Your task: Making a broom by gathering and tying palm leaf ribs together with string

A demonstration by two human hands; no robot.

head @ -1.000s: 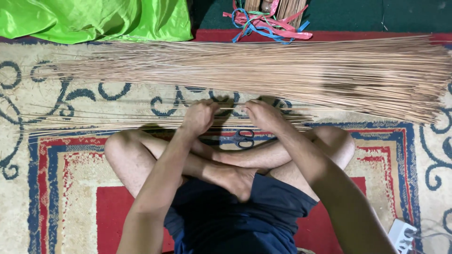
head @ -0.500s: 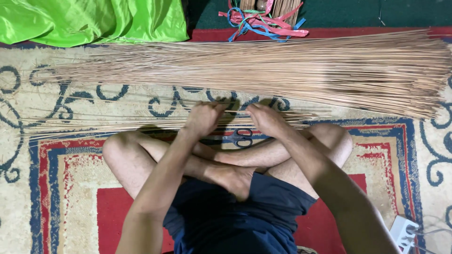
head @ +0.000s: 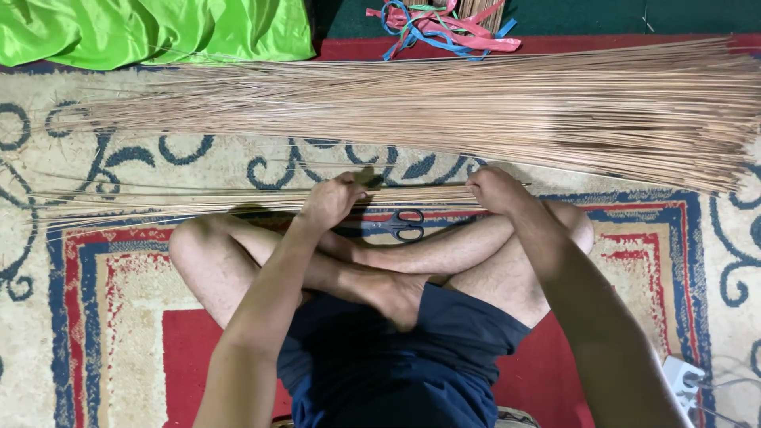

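I sit cross-legged on a patterned carpet (head: 119, 317). A small bundle of thin tan sticks (head: 198, 200) lies across the carpet just in front of my shins. My left hand (head: 331, 200) is closed around this bundle near its middle. My right hand (head: 495, 189) grips the same bundle at its thick right end. A much larger pile of the same sticks (head: 491, 103) spreads across the carpet beyond my hands. A pair of black scissors (head: 400, 225) lies between my hands, close to my shins.
Bright green cloth (head: 151, 30) lies at the top left. A tangle of pink and blue ribbons (head: 440, 22) sits at the top centre. A white power strip (head: 683, 379) rests at the bottom right by my right forearm.
My hands have moved apart along the small bundle, the right one sliding right toward its end. The scissors between them now show.
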